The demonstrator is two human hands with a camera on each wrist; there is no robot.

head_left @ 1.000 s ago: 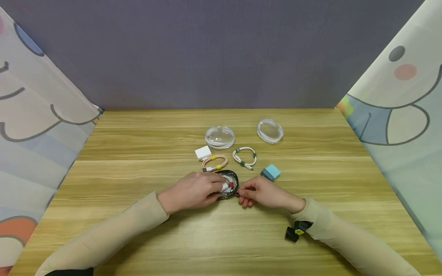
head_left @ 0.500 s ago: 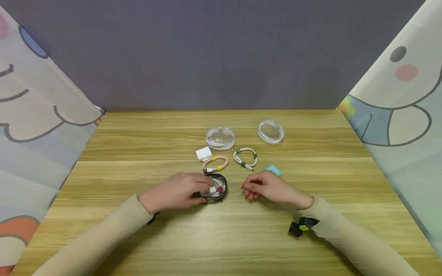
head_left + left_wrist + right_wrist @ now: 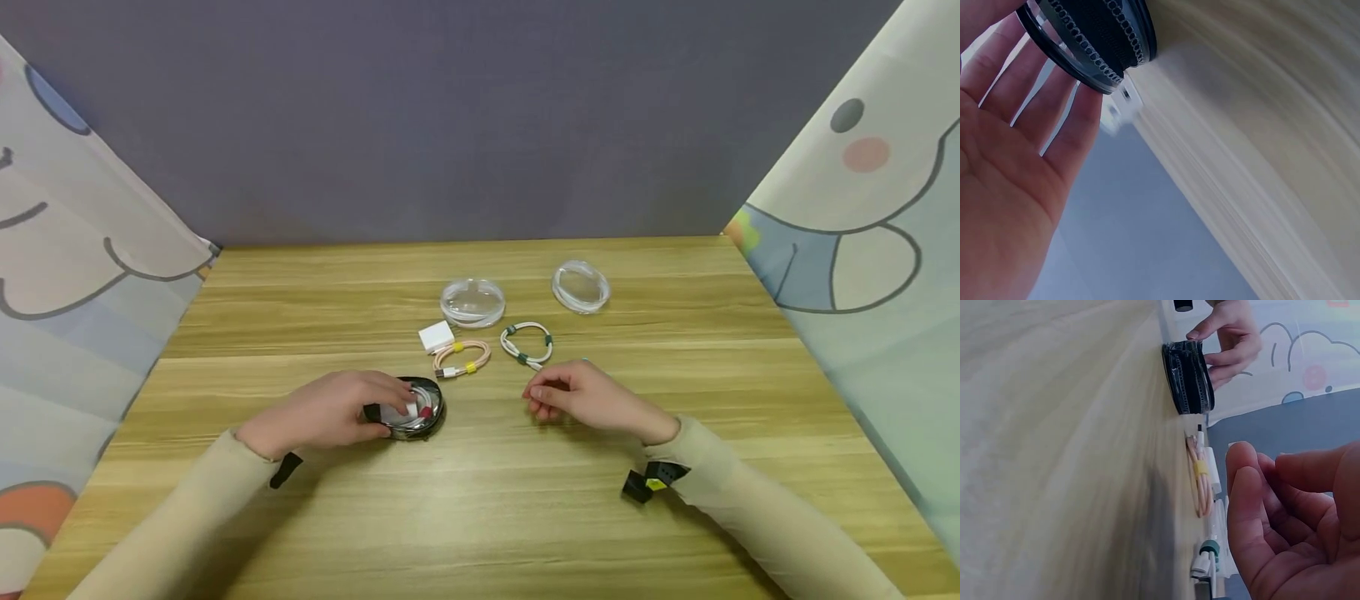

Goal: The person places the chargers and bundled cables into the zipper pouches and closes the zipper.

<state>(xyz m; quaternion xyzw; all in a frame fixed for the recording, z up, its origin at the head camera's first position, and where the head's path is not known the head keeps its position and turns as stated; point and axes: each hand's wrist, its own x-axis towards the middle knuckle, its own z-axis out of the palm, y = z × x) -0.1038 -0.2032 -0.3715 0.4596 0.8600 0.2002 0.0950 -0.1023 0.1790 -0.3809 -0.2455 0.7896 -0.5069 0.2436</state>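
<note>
My left hand [image 3: 330, 410] grips a small clear zippered pouch [image 3: 433, 398] with black edging, thumb at its near side and fingers over its top. Through the clear lid show a coiled white cable and a red piece. In the left wrist view the pouch's black zipper side [image 3: 1094, 37] faces the camera, and the hand [image 3: 1016, 169] is behind it. My right hand [image 3: 592, 402] hovers over the table to the right of the pouch. Its fingers are loosely curled, thumb near the fingertips, with nothing between them in the right wrist view.
Behind the hands lie a pink cable [image 3: 486, 357] with yellow ties, a white charger [image 3: 436, 337] and a white cable [image 3: 547, 350] with green ties. Farther back are two clear round cases [image 3: 472, 303] with white cables. My right hand nearly hides a blue block.
My left hand has moved left with the pouch. My right hand's fingertips, at the pouch's right edge before, are now apart from it and stay near the same place.
</note>
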